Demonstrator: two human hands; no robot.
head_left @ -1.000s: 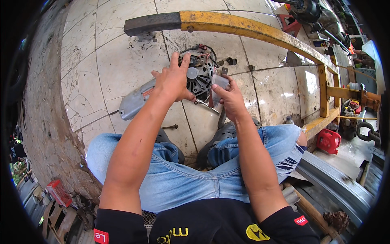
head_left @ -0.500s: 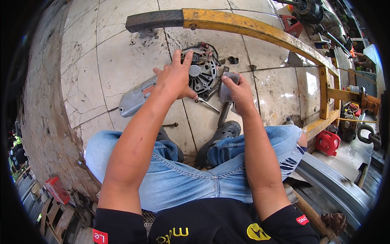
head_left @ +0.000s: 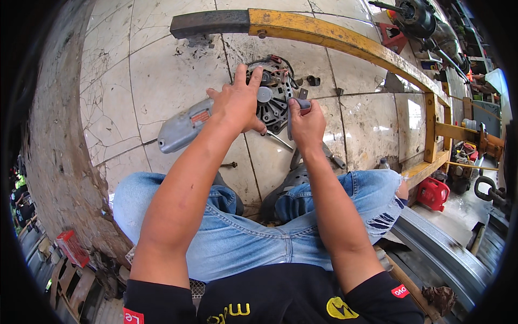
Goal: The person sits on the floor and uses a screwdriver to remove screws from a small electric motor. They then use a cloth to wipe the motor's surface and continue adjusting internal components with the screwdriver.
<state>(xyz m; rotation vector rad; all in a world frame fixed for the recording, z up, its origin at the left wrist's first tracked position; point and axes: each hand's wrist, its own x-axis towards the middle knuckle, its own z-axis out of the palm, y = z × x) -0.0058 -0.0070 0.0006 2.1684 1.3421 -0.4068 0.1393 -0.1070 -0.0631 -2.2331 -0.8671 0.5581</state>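
Observation:
My left hand (head_left: 234,102) rests open, fingers spread, on the left side of a dismantled motor-like unit (head_left: 272,110) with a slotted metal housing and wires. My right hand (head_left: 307,124) grips a thin grey flat piece (head_left: 304,103), tilted on edge at the unit's right side. A grey oblong metal part (head_left: 175,135) lies under and left of my left hand. A silver hand tool (head_left: 280,140) lies below the unit, a bolt (head_left: 228,164) farther down, and a small black part (head_left: 313,81) to the upper right.
A yellow and black steel frame (head_left: 334,32) spans the top and right side above the tiled floor (head_left: 113,108). At the right are a red container (head_left: 431,194), machinery (head_left: 410,21) and a metal channel (head_left: 442,248). My bent legs (head_left: 145,205) are below; rough concrete (head_left: 54,162) borders the left.
My right hand has turned the grey piece from face-up to nearly edge-on and brought it against the unit's right side. My left hand has shifted slightly right, still spread.

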